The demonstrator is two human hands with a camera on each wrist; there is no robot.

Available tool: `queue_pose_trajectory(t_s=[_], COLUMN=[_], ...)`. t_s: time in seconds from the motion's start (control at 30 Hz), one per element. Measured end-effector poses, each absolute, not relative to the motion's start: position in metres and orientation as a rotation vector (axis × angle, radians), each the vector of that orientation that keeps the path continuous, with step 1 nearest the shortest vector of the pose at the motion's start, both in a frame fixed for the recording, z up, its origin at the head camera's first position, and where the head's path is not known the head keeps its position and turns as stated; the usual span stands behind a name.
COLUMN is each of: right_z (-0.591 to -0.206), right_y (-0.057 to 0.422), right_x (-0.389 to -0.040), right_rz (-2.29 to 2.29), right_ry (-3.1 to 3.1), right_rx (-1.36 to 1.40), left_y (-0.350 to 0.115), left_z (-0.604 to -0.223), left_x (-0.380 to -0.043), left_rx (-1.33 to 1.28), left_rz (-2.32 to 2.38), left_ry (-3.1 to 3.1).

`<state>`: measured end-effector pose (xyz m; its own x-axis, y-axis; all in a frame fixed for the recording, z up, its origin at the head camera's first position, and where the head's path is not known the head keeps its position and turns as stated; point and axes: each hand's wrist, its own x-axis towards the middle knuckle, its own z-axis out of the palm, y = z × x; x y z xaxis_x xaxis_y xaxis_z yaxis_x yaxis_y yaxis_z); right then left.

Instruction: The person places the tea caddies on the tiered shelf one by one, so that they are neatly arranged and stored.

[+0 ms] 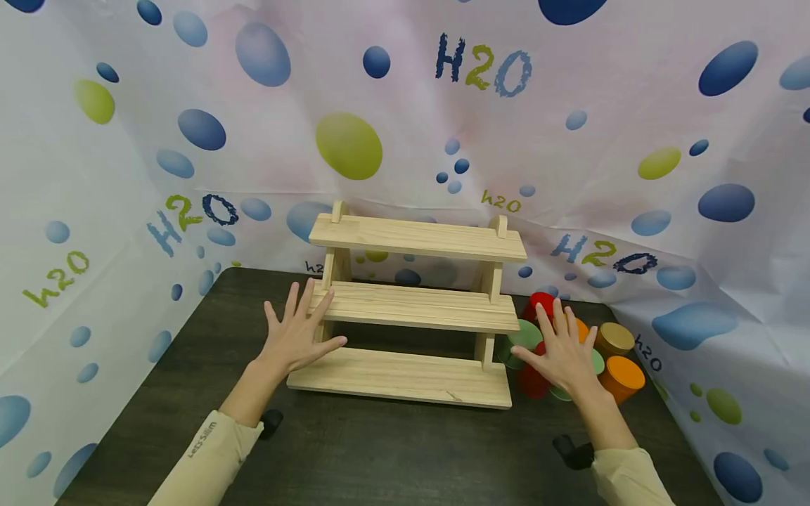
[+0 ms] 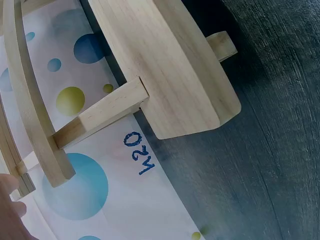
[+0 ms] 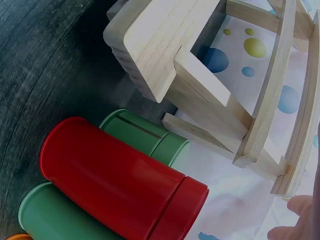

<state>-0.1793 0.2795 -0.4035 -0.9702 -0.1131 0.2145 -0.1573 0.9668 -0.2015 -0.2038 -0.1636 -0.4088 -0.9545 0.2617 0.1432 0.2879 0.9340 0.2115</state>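
Fingers spread wide, the person's left hand (image 1: 294,339) hovers by the left end of a three-tier wooden shelf (image 1: 414,307), while the right hand (image 1: 565,357), equally splayed, hangs over a cluster of red, green, orange and gold canisters (image 1: 623,377); whether either hand touches anything cannot be told. The shelf stands on a dark table (image 1: 392,457), the canisters grouped beside its right end.
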Motion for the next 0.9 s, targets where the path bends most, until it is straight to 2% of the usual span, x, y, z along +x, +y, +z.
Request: queue_pose_trajectory(t_s=[0.23,0.63,0.9], right_z=[-0.407,-0.435,-0.45], right_y=[0.278,0.282,0.282], right_x=[-0.177,-0.163,-0.154], right_rz=[0.384,0.602,0.823], right_ry=[-2.923,-2.695,-2.501], right_rx=[0.16,0.125,-0.032], left_y=[-0.167,-0.186,-0.199], left_z=[-0.413,-0.438,-0.46], left_x=[-0.203,-0.189,-0.184], left_rx=[-0.413,-0.433,-0.447], left_rz=[-0.382,-0.567,-0.692], left_ry=[-2.986,-2.838,-2.84])
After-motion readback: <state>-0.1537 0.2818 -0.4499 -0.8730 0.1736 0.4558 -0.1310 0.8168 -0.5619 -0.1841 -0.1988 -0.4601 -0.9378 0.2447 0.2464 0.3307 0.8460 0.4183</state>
